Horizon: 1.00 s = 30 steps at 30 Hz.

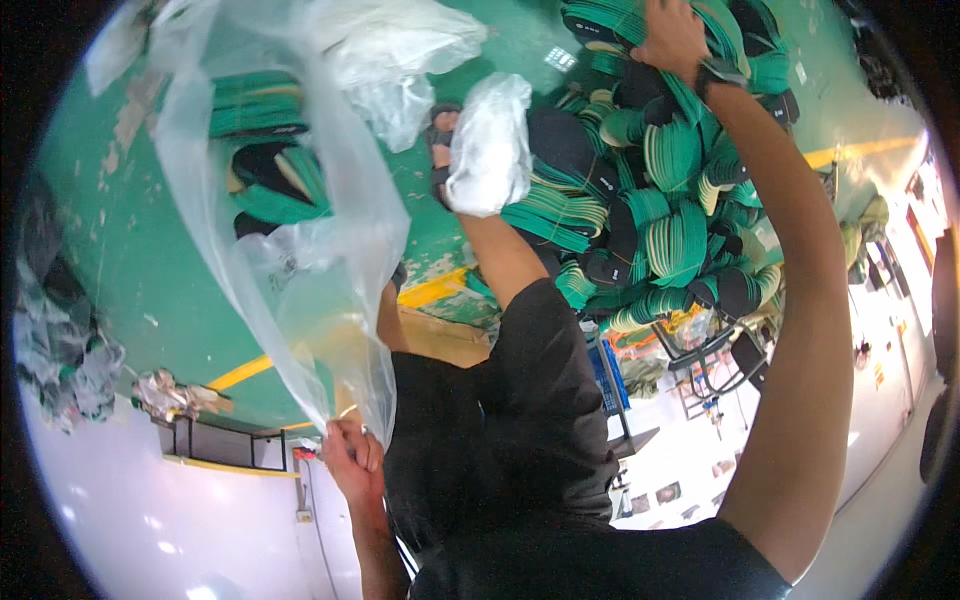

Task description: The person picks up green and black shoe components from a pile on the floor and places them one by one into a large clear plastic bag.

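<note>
Nearest you: your L hand, fingers curled in, w/ the gathered end of a clear plastic bag pinched betw. them; bag stretches fwd from these fingers, long & see-through. Beyond & to the R of the L fingers, a crumpled white bag by your sandalled foot. Fwd & slightly L of same fingers, partly behind the clear bag: a small stack of green/black bundles. On the R, a big pile of green, black & cream bundles, reaching out to the R fingers. Farthest: your R hand, dark wristband, fingers over the pile's far part; tips unclear, can't tell spread or grip. Well L of the R fingers: whitish plastic.
</note>
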Tool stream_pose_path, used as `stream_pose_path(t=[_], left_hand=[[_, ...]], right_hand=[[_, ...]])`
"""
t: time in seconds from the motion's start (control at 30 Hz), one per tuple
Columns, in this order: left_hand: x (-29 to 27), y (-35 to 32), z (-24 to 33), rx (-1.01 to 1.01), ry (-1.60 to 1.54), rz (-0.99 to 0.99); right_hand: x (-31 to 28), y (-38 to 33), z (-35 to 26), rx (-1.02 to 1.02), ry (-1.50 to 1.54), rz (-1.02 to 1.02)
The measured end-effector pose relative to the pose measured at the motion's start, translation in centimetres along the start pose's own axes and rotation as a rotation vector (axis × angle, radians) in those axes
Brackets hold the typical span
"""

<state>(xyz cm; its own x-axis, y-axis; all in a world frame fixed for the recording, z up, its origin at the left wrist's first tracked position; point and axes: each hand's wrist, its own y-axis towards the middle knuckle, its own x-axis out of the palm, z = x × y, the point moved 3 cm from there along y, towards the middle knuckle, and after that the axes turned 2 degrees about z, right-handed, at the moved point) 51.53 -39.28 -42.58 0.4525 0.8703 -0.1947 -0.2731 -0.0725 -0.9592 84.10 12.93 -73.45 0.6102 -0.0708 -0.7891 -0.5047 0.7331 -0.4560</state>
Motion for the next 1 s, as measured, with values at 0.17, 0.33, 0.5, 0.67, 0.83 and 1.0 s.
stream_pose_path(t=[0.17,0.33,0.5,0.67,0.83,1.0], left_hand=[[-1.4,-1.1,0.6,0.086,-0.061,0.011],[-2.8,-1.1,1.1,0.31,-0.281,-0.195],[-5.1,-2.0,2.6,0.363,-0.437,-0.461],[-8.5,-3.4,-0.8,0.231,-0.394,-0.488],[-7.9,-4.7,-2.0,0.135,-0.313,-0.451],[-8.6,-3.8,1.0,0.193,-0.32,-0.279]], right_hand=[[-17.3,-9.2,-5.0,0.176,0.832,-0.045],[-29.6,-16.8,-16.8,-0.039,1.469,0.169],[-29.2,-18.6,-29.2,-0.209,1.371,-0.512],[-33.0,-16.4,-38.9,-0.507,1.103,-0.523],[-35.4,-12.7,-45.2,-0.236,1.13,-0.398],[-27.8,-17.1,-43.7,-0.201,1.277,-0.623]])
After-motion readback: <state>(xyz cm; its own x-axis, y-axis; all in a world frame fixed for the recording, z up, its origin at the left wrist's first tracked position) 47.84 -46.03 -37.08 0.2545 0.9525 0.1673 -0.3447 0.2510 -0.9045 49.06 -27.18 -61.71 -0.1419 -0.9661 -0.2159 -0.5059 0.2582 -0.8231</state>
